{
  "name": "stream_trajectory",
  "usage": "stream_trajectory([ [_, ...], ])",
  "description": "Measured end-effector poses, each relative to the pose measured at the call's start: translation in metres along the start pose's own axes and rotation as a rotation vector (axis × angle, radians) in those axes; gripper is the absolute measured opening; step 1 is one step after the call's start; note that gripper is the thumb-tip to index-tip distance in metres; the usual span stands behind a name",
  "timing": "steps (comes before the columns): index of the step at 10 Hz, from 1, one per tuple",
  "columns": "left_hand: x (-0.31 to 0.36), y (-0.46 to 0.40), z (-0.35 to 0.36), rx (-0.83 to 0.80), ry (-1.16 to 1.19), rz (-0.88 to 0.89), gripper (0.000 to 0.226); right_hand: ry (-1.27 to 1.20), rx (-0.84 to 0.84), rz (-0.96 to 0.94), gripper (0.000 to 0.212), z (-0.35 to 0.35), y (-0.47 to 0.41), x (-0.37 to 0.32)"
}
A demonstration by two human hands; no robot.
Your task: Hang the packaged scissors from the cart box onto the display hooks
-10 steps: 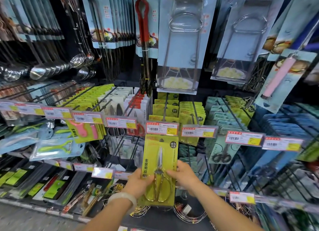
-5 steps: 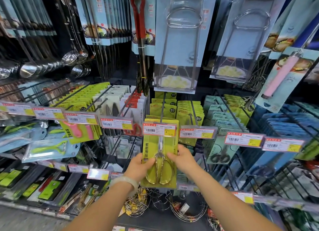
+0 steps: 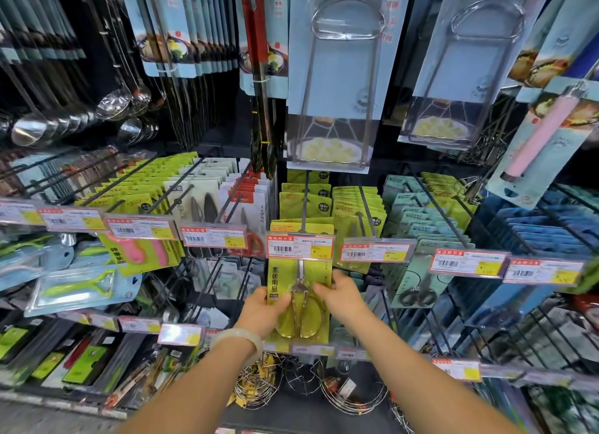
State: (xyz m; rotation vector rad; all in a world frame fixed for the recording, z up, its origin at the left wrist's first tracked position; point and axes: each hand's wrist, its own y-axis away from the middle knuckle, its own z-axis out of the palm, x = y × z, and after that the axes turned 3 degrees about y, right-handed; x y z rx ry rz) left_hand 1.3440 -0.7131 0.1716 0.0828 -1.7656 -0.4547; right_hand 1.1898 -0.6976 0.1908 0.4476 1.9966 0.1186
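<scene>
A yellow-green card with gold scissors, the packaged scissors (image 3: 299, 304), hangs upright in the middle of the display. Its top edge sits behind the red and yellow price tag (image 3: 299, 246) at the tip of a black display hook (image 3: 304, 203). My left hand (image 3: 264, 310) grips the card's left edge, thumb on its front. My right hand (image 3: 340, 296) holds the right edge with curled fingers. More yellow-green scissor packs (image 3: 306, 203) hang further back on the same hook. The cart box is out of view.
Neighbouring hooks carry other packs: white scissor cards (image 3: 207, 197) to the left, teal cards (image 3: 418, 216) to the right. Large tong and clip packs (image 3: 337, 77) hang overhead. Wire racks (image 3: 301, 381) sit on the lower shelf below my hands.
Both hands have lifted the scissors pack upward and toward the display, so its top now sits behind the hook's price tag instead of below it.
</scene>
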Motion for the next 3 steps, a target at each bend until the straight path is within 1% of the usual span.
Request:
stream_trajectory([
  [1, -0.005, -0.007, 0.002, -0.004, -0.025, 0.000, 0.025, 0.022, 0.018, 0.027, 0.041, 0.008, -0.006, 0.003],
  [2, -0.005, -0.016, 0.002, -0.004, -0.063, 0.006, 0.024, 0.058, 0.048, 0.058, 0.049, 0.010, -0.008, 0.003],
  [3, -0.008, -0.028, 0.005, 0.042, -0.103, -0.029, 0.042, 0.097, 0.109, 0.092, 0.052, 0.009, -0.015, 0.001],
])
